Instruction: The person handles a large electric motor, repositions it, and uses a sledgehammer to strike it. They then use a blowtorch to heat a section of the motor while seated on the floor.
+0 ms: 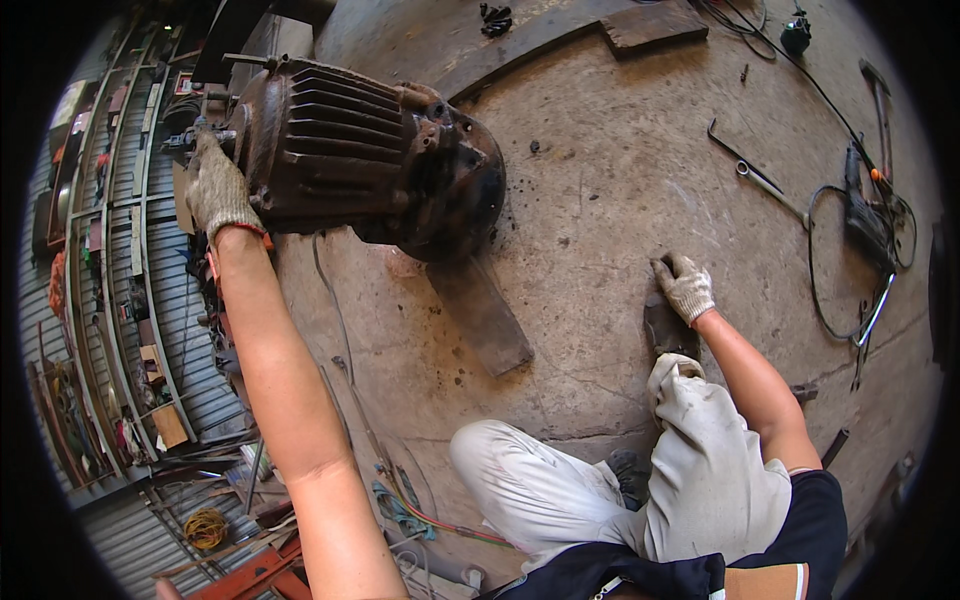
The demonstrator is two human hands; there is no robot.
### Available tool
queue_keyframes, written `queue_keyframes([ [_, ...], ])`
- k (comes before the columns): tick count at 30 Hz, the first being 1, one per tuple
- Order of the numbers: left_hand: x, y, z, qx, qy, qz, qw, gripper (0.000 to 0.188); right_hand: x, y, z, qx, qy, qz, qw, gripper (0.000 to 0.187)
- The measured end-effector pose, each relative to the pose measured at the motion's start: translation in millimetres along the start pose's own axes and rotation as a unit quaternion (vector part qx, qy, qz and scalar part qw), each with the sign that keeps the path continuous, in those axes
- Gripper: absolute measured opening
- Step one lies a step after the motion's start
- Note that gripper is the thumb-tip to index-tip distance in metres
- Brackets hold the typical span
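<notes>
A heavy, dark brown motor (pixel 345 150) with cooling fins lies on its side at the upper left, its round black flange (pixel 485 190) facing right. My left hand (pixel 218 185), in a knitted work glove, reaches to the motor's left end. Its fingers are curled at a metal fitting (pixel 195 140) there; what exactly they hold is partly hidden. Below the flange a flat steel plate (pixel 485 325) sticks out along the floor. My right hand (pixel 686 287), also gloved, is near my dark shoe (pixel 668 325). Its fingers are loosely bent and apart, with nothing visible in them.
On the right lie a corded power tool (pixel 865 215), a hammer (pixel 877 100), a ring spanner (pixel 765 175) and a bent rod (pixel 730 145). Steel plates (pixel 655 27) lie at the far side. Racks of parts (pixel 130 220) line the left. Cables (pixel 345 370) run across the concrete.
</notes>
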State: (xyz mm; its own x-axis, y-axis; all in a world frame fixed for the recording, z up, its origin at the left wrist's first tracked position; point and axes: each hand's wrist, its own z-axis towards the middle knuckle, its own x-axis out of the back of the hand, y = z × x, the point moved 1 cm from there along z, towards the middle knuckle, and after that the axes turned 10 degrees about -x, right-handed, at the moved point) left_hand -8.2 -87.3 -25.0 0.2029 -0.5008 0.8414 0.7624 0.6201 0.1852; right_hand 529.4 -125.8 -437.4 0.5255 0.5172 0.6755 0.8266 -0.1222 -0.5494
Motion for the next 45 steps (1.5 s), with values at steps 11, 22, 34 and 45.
queue_keyframes([
  [11, 1, 18, -13, -0.021, 0.074, -0.023, 0.997, 0.071, 34, -86, 2, 0.247, 0.035, -0.001, 0.968, 0.024],
  [22, 14, 39, -38, 0.079, 0.074, -0.221, 0.969, 0.046, 64, -341, 43, 0.538, 0.164, -0.057, 0.825, 0.045],
  [34, 18, 44, -43, 0.03, 0.096, -0.216, 0.971, 0.045, 55, -331, 76, 0.403, 0.262, -0.139, 0.866, 0.057],
  [45, 15, 40, -35, 0.036, 0.093, -0.176, 0.979, 0.051, 41, -297, 50, 0.451, 0.163, -0.061, 0.875, 0.037],
])
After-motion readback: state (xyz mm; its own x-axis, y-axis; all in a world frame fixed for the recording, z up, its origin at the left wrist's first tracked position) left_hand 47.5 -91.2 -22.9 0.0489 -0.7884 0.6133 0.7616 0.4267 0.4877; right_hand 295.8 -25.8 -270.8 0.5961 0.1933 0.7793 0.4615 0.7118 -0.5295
